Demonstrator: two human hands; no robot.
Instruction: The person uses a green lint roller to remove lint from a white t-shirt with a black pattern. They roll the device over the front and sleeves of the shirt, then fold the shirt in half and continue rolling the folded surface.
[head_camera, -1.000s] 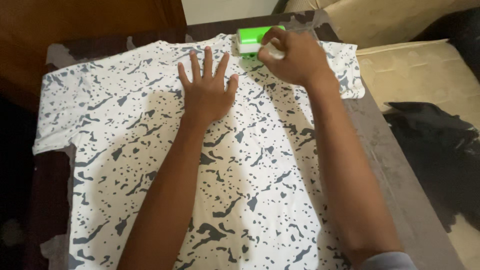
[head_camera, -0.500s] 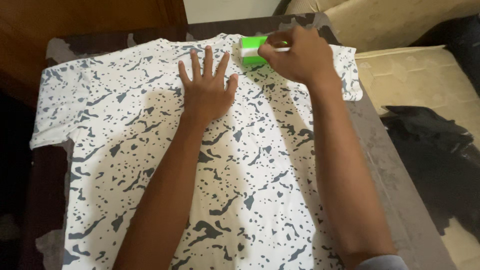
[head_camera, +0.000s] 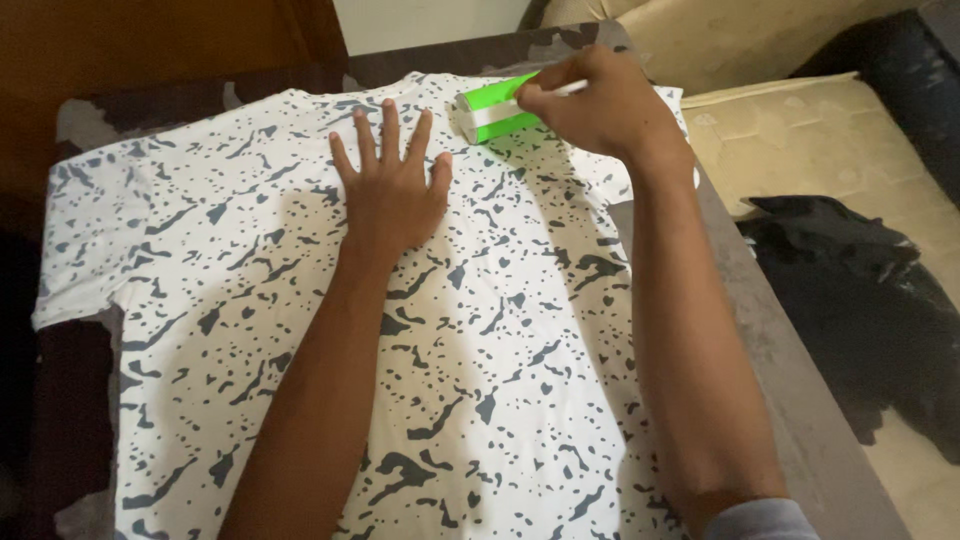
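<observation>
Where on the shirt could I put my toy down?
The shirt lies bare between the two forearms, and left of the left hand toward the sleeve. It is crowded near the collar, where the right hand holds the green roller.

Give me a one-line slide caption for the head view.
Left hand flat on spotted white shirt; right hand holds green lint roller near collar.

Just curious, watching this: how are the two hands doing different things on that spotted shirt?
The left hand lies flat, fingers spread, palm down on the shirt; the right hand is curled around a green and white roller. The left holds nothing; the right grips a tool. Both are near the collar end.
</observation>
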